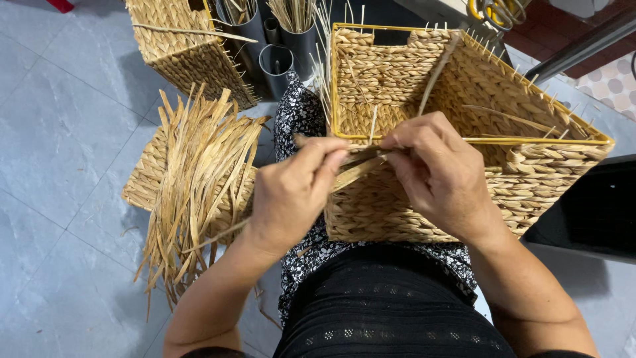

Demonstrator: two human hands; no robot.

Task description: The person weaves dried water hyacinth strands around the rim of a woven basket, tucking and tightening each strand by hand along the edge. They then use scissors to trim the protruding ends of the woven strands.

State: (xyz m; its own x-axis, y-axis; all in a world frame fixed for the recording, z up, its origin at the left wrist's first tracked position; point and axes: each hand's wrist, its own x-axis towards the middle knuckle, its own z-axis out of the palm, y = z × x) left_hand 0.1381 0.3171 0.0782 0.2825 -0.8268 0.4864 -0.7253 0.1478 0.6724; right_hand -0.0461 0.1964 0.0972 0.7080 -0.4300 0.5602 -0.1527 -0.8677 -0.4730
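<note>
While both hands meet at the near rim of a woven basket, the scene reads as follows.

Basket: the square woven basket (424, 199) rests on the person's lap, open side up, with a yellow wire frame (397, 139) along its rim and thin stakes poking above the edge.
Left hand: the left hand (291, 195) pinches a flat straw strand (354, 171) between thumb and fingertips, just outside the near wall.
Right hand: the right hand (440, 176) is curled over the rim, fingers gripping the same strand where it meets the weave.
Loose straw: a bundle of dried strips (195, 179) lies on a flat woven panel (142, 182) to the left.
Behind: a second basket (189, 50) and grey tubes (275, 63) holding sticks stand on the tiled floor (59, 132).
</note>
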